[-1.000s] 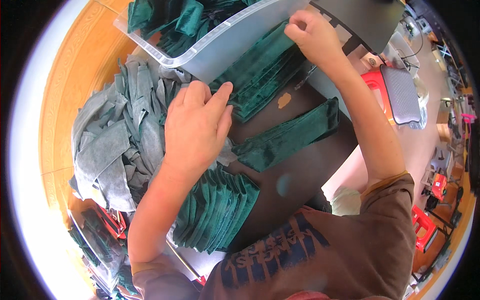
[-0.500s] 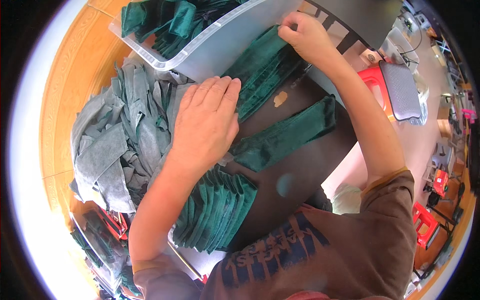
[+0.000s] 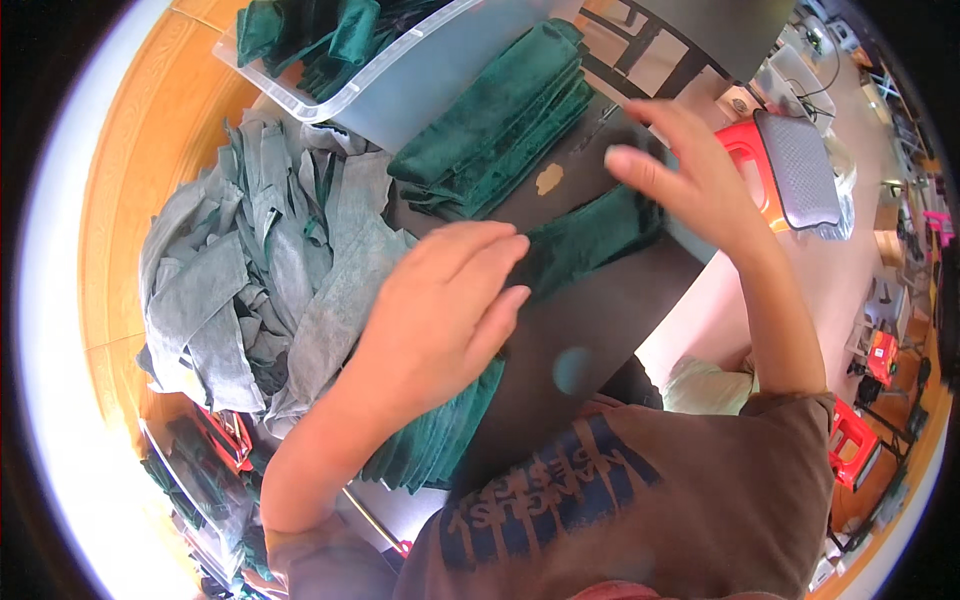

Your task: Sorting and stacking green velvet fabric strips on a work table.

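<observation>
A single strip of dark green velvet lies on the dark table. My left hand hovers at the strip's left end, fingers together but stretched out, the thumb apart. Above the strip's right end is my right hand, its thumb and fingers spread with nothing between them. Beyond the strip rests a stack of folded green velvet pieces, against the clear plastic bin. Partly hidden under my left forearm, a row of green velvet pieces stands fanned at the near edge.
A heap of grey-backed fabric strips fills the left side. The clear plastic bin at the back holds more green velvet. A red stool stands on the floor at right, with another red stool farther down.
Both hands have left the far velvet stack and come nearer, over the single strip. My right hand has let go of the stack's upper piece and opened.
</observation>
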### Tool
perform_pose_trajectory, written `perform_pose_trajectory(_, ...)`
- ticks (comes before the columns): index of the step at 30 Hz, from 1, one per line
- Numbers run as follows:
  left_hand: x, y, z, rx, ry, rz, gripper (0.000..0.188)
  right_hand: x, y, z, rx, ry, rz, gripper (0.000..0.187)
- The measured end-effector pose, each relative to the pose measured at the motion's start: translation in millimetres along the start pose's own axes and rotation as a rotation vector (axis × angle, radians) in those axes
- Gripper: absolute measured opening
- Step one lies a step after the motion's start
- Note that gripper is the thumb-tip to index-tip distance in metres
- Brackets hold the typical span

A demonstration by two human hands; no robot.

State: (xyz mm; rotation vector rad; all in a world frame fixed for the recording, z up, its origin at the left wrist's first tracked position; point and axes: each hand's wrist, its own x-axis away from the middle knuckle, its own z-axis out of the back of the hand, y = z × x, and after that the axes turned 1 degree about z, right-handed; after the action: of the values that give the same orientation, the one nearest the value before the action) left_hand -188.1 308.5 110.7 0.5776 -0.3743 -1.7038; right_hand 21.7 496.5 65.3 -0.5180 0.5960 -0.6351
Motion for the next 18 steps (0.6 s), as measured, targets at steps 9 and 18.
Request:
perform_pose_trajectory(9,-5.6,-3.7,-32.1,-0.085,-0.089,0.088,0.048,39.7,-6.1,-1.3,0.189,-0.17,0.097,0.043)
perform_pose_trajectory(18,-0.2,-0.4,-29.0,-0.039,-0.148,0.201,0.045,48.1,-8.8,3.4,-0.023,-0.196,-0.002,0.032)
